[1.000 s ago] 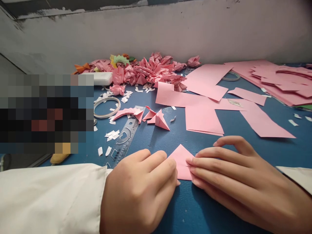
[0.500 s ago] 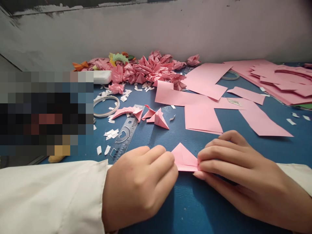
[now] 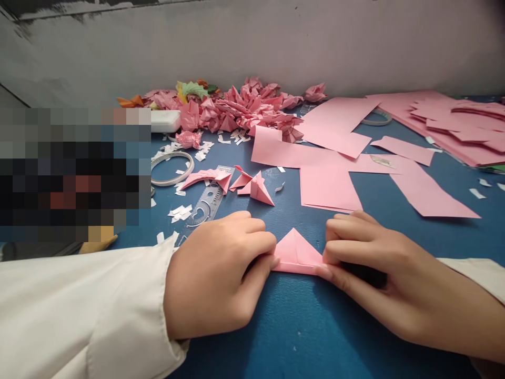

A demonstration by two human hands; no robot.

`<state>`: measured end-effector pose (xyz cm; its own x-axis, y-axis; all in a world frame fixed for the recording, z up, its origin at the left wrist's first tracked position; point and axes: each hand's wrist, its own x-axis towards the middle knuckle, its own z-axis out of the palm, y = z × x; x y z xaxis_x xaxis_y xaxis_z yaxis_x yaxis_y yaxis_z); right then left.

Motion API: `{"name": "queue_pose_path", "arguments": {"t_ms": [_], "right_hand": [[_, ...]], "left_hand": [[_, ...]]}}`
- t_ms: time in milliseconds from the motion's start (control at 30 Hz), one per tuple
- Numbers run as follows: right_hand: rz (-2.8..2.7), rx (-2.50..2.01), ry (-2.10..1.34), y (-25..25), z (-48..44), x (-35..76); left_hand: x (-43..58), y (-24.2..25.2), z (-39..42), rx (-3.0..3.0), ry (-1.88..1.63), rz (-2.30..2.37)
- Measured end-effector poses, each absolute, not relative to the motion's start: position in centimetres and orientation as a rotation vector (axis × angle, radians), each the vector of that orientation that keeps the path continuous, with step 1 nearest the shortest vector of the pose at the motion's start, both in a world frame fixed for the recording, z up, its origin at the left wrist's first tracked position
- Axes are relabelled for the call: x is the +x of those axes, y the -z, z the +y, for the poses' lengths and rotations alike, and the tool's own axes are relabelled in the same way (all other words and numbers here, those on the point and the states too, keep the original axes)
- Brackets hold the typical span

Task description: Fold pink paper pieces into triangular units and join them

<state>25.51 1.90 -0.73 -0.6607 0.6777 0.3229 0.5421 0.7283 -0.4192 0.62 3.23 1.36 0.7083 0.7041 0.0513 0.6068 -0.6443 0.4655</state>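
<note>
A small folded pink paper triangle point(image 3: 296, 252) lies on the blue table point(image 3: 300, 326) close to me. My left hand point(image 3: 216, 273), fingers curled, pinches its left corner. My right hand point(image 3: 379, 273), also curled, pinches its right corner with thumb underneath. Both wrists rest on the table in white sleeves. The triangle's point faces away from me.
Flat pink paper sheets point(image 3: 327, 184) lie just beyond the hands and at the far right. Folded pink pieces point(image 3: 256, 188), a clear ruler point(image 3: 205, 205), a tape ring point(image 3: 171, 168) and white scraps sit left of centre. A heap of crumpled pink paper point(image 3: 244, 108) lines the wall.
The right hand's fingers curled in from lying flat over the paper and slid right to its corner. The left hand shifted a little up. The folded piece now shows as a flatter triangle.
</note>
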Motion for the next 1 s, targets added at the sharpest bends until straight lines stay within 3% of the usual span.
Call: {"name": "queue_pose_path", "arguments": {"t_ms": [500, 633, 833, 1000], "right_hand": [[-2.483, -1.041, -0.407, 1.4, 1.4, 25.7], [-2.558, -1.028, -0.254, 0.8, 1.3, 25.6], [-2.575, -0.911, 0.293, 0.9, 0.0, 25.2], [-2.673, -0.664, 0.218, 1.2, 0.0, 25.5]], "left_hand": [[1.2, -2.4, 4.4, 2.543, -0.104, 1.109], [0.8, -2.0, 4.1, 2.703, -0.223, 1.094], [0.1, -0.4, 2.2, 2.971, -0.521, 0.929], [0.4, 0.1, 1.5, 3.138, -0.596, 0.622]]}}
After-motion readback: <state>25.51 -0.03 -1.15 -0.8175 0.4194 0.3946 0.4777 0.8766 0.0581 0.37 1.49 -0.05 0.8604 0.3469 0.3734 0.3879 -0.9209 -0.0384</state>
